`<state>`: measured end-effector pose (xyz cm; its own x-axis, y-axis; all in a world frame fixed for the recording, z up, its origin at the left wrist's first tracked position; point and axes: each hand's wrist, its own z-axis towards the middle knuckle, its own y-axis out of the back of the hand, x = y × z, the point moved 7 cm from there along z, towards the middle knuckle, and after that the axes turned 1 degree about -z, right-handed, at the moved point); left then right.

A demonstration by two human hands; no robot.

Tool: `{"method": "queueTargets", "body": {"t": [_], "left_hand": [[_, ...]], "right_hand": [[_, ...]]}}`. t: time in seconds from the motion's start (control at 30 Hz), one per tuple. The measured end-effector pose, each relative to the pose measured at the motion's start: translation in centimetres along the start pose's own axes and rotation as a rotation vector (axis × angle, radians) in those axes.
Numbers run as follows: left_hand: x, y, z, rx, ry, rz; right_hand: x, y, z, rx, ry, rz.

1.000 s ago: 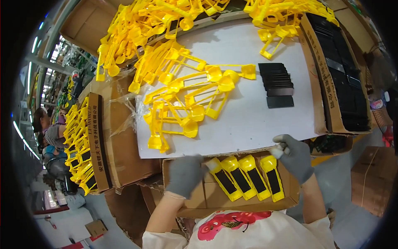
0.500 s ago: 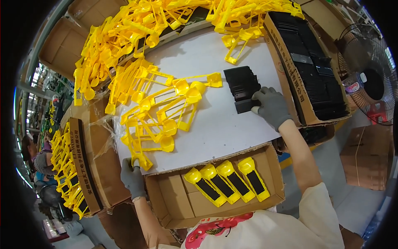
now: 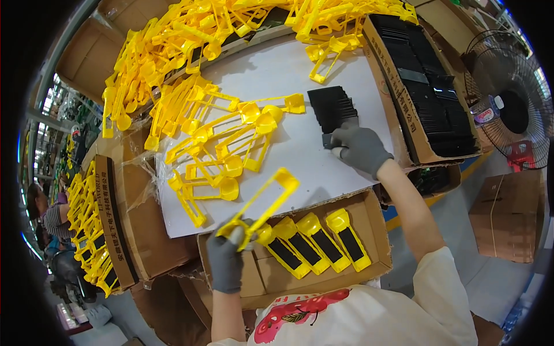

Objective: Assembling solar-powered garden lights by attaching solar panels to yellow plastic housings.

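My left hand (image 3: 226,262), in a grey glove, grips the scoop end of a yellow plastic frame (image 3: 270,212). The frame tilts up and away to the right, above the left part of a shallow cardboard box (image 3: 254,278). Inside this box lie several yellow frames with black panels fitted in them (image 3: 318,248), side by side. On the white table (image 3: 323,181), my gloved right hand (image 3: 360,149) pinches the near end of a fanned stack of thin black panels (image 3: 331,108). Its fingers partly cover the panel they hold.
Loose yellow frames (image 3: 222,144) spread over the table's left half, below a large heap (image 3: 167,49). A carton of black panels (image 3: 424,86) stands at the right, beside a fan (image 3: 513,109). Another carton (image 3: 112,213) and yellow pieces are at the left.
My left hand has moved right from the table's near-left corner and lifted a yellow frame over the box. The right hand has shifted slightly left over the panels, its fingers drawn in.
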<state>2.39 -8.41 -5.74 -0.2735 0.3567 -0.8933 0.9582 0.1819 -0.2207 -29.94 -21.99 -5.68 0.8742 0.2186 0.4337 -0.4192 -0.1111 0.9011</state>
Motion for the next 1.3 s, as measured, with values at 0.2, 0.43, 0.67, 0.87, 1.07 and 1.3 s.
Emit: {"method": "queueTargets", "body": {"t": [0.2,0.43,0.67,0.87,1.07,1.3], "left_hand": [[1.8,-3.2,-1.9,0.098,0.151,-0.019],[1.9,-5.8,-2.5,0.234,0.156,-0.027],[2.0,-6.1,-3.7,0.254,0.211,-0.055],[1.9,-6.3,-4.1,0.266,0.243,-0.027],[1.6,-5.7,-4.0,0.195,0.110,0.273],[1.8,-4.3,-5.6,0.401,0.171,0.293]], "right_hand": [[7.6,5.6,-8.1,-0.028,-0.331,1.109],[11.0,1.1,-12.4,0.238,-0.246,1.031],[11.1,0.3,-13.1,0.093,-0.270,0.899],[11.3,-0.4,-13.5,0.012,-0.172,0.734],[11.3,1.5,-14.3,-0.142,-0.153,0.237],[9.9,-3.3,-15.3,0.269,-0.104,0.714]]}}
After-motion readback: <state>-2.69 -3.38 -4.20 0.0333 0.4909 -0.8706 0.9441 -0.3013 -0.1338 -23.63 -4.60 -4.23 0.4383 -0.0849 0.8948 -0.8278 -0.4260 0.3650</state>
